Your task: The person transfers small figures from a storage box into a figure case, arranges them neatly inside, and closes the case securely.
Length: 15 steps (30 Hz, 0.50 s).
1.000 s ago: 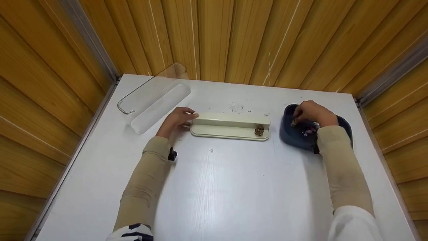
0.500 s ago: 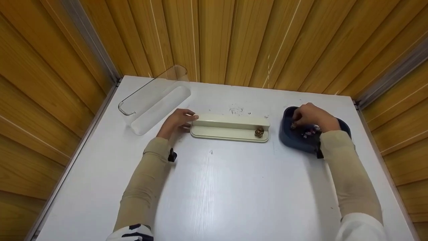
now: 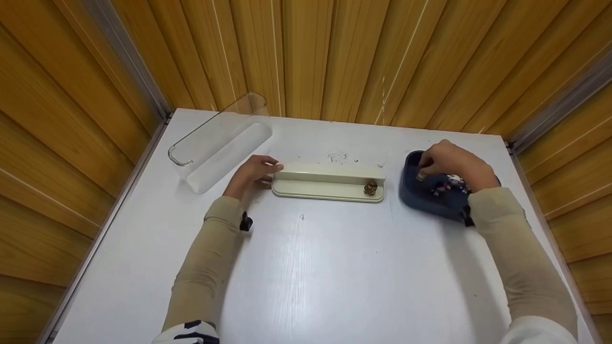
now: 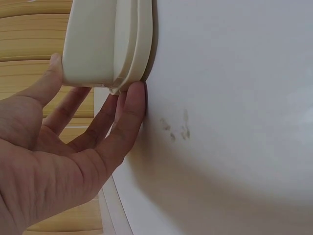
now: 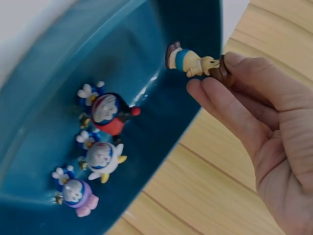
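Right wrist view: a figurine [image 5: 190, 62] is being pinched by its brown top in the closed right grip [image 5: 279, 132], perhaps to free its feet, inside the blue bin [image 5: 122, 63] near three figurines [image 5: 101, 155]; the cream base [image 3: 315, 188] is being held, seemingly for steadiness, by the curled left grip [image 4: 68, 152].

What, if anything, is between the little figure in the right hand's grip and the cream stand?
The wall of the blue tub: the figure would probably need lifting over it. Past that, only tabletop shows before the cream stand, whose tub-side end bears a brown figurine.
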Each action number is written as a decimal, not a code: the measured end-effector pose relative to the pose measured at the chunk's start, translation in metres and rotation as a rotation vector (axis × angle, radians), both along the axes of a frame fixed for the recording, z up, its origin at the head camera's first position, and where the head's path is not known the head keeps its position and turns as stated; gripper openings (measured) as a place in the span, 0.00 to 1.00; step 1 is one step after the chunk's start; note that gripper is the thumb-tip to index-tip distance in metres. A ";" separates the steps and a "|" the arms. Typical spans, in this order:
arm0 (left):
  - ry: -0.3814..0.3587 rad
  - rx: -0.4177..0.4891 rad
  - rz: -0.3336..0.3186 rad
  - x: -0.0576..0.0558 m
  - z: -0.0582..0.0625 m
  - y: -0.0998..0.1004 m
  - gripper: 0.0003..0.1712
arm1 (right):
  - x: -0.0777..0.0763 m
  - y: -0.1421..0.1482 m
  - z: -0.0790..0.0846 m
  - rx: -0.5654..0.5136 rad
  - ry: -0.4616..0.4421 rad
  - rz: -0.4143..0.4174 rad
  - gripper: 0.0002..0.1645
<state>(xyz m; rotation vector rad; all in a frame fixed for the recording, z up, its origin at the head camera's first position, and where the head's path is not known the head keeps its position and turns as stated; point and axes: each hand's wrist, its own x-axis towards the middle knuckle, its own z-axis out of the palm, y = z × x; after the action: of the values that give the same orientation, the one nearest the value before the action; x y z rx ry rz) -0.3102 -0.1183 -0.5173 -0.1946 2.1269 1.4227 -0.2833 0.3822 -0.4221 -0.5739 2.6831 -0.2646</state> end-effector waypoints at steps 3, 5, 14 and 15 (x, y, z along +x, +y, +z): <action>0.001 0.008 0.000 -0.001 -0.003 0.000 0.31 | 0.005 -0.004 0.004 0.008 0.023 0.043 0.08; 0.007 0.021 -0.008 -0.001 -0.004 0.000 0.30 | 0.008 -0.007 0.005 0.021 0.041 0.078 0.08; 0.042 0.021 -0.025 0.001 -0.003 -0.003 0.31 | 0.019 -0.026 0.013 0.023 0.047 0.124 0.12; 0.043 0.023 -0.027 0.001 -0.003 -0.002 0.30 | 0.019 -0.029 0.013 0.014 0.048 0.128 0.12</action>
<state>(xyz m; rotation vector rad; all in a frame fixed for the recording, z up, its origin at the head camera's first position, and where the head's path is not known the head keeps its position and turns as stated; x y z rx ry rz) -0.3089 -0.1207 -0.5205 -0.1271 2.1388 1.4475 -0.2639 0.3536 -0.4092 -0.7526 2.6779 -0.1993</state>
